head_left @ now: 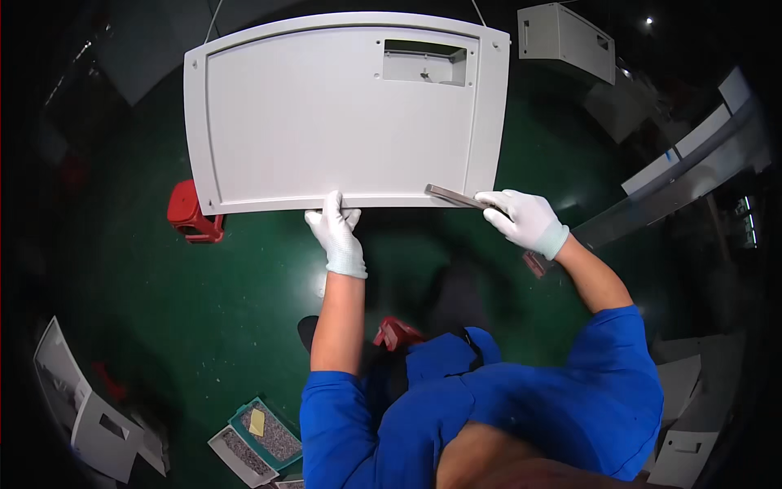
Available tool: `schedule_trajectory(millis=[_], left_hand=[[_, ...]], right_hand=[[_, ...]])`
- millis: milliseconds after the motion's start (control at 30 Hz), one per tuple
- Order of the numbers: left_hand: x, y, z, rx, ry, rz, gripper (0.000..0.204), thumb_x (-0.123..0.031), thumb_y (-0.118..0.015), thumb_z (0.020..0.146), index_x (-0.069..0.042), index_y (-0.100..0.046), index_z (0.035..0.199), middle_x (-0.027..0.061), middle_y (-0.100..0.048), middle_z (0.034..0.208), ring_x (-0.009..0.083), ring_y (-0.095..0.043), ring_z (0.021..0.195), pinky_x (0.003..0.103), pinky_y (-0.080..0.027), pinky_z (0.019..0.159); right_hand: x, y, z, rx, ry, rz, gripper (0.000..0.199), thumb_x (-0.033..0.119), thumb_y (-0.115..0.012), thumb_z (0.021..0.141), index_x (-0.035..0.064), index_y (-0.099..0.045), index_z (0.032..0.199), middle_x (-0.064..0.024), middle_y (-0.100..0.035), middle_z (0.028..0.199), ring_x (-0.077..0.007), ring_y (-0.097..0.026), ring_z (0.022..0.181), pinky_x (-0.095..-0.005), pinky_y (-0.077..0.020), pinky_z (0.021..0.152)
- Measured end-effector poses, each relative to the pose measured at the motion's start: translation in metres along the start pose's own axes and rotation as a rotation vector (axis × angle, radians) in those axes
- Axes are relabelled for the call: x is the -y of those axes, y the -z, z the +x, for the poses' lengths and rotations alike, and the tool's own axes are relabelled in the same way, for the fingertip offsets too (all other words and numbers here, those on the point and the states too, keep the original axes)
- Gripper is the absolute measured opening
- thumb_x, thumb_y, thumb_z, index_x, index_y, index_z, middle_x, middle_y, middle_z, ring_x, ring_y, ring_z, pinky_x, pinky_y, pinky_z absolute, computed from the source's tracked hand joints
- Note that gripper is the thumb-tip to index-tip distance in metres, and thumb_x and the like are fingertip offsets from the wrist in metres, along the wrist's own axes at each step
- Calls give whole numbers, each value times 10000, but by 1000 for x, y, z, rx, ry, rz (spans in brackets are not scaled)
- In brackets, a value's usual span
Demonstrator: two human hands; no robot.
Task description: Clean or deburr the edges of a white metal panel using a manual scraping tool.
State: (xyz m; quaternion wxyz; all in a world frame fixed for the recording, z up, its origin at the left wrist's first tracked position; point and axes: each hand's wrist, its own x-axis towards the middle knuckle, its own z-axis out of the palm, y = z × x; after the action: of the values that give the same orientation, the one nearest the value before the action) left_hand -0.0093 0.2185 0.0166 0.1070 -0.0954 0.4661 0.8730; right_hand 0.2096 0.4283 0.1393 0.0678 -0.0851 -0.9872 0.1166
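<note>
While the big light-grey panel (342,114) hangs from two thin cords at its top edge, both gloved hands work along its bottom edge. Left hand (336,228): white glove, fingers curled up onto the lower rim near the middle, pinching the edge from below. Right hand (521,218): white glove, clenched around a flat metal file-like bar (454,196); the bar's far end lies against the panel's lower edge near the right corner, angled slightly down toward the hand.

Panel details: raised border all round, small holes at the corners, rectangular cutout (425,62) in the upper right. It faces the camera, over the green floor (244,277).

Around it: red plastic stool (192,213) on the floor just below the panel's lower-left corner. Another grey panel (566,37) hangs further back, upper right. Small trays of tiny parts (265,436) sit on the floor lower left, one with a green rim. More grey panels stacked at far lower left (102,424) and lower right (684,444). Blue short sleeves, forearms bare.
</note>
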Motion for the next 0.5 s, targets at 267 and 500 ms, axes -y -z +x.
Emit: schedule_trajectory(millis=[267,500], left_hand=[[8,18,22,-5,-107,-87,362,-142,-668,870,-68,-431,1133,48,-567,949,83,-525,657,225,-463,485],[-30,25,77,-146,-123,-232,343,-84,-614,898,-23,-455,1196,99,-593,1014,145,-597,703,295,-544,534]], right_hand=[[20,-12,26,-51,74,-102,300,305,-573,929,114,-669,1140,-122,-672,951,-300,-662,850,-376,-535,748],[4,-16,31,-80,11,-127,246,295,-634,912,95,-699,1040,-123,-662,872,-307,-660,781,-363,-522,688]])
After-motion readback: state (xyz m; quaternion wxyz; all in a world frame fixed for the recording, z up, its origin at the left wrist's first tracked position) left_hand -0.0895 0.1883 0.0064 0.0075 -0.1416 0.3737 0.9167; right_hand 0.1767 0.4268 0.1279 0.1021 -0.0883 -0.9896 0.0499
